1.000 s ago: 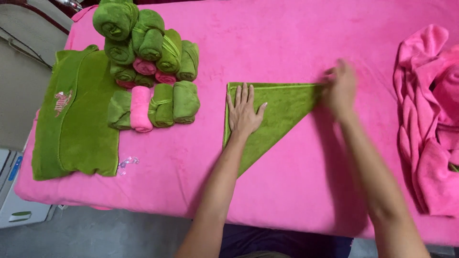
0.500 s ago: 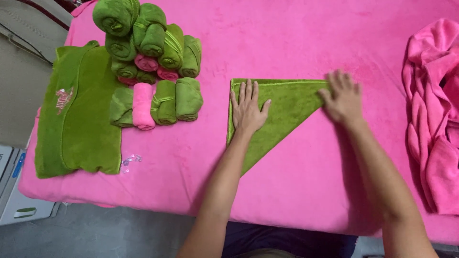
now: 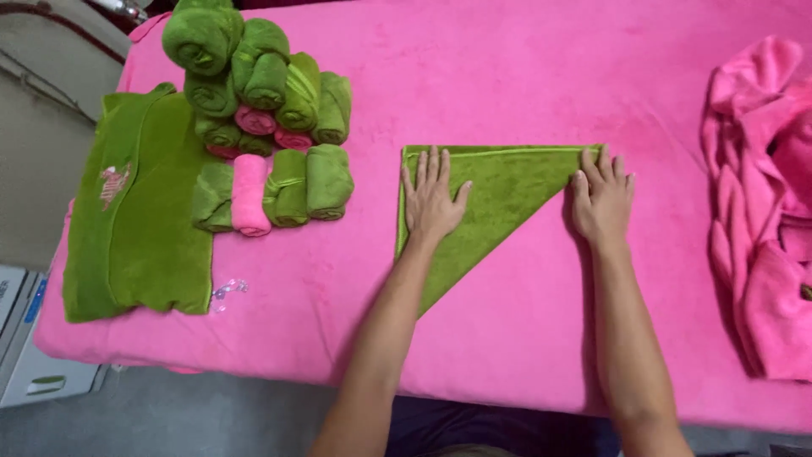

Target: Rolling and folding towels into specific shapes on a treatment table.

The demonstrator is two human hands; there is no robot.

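At the centre of the pink-covered table (image 3: 524, 76) lies a green towel (image 3: 499, 190) folded into a triangle, its long edge running straight across the top and its point trailing toward seven o'clock. The left hand (image 3: 431, 199) rests flat on the towel's left part, fingers spread and pinching nothing; the right hand (image 3: 602, 199) lies palm-down at the towel's three o'clock corner, fingers close together, only their tips on the cloth and the palm on the table cover. With so little of the right hand on that corner, the layers there could probably slip out of line if either palm drags sideways, and the fold would skew. The trailing point is held by neither hand and might curl. At nine o'clock a stack of rolled green and pink towels (image 3: 262, 127) sits beside a flat green towel (image 3: 139, 220); a heap of pink cloth (image 3: 765, 211) lies well apart at three o'clock.
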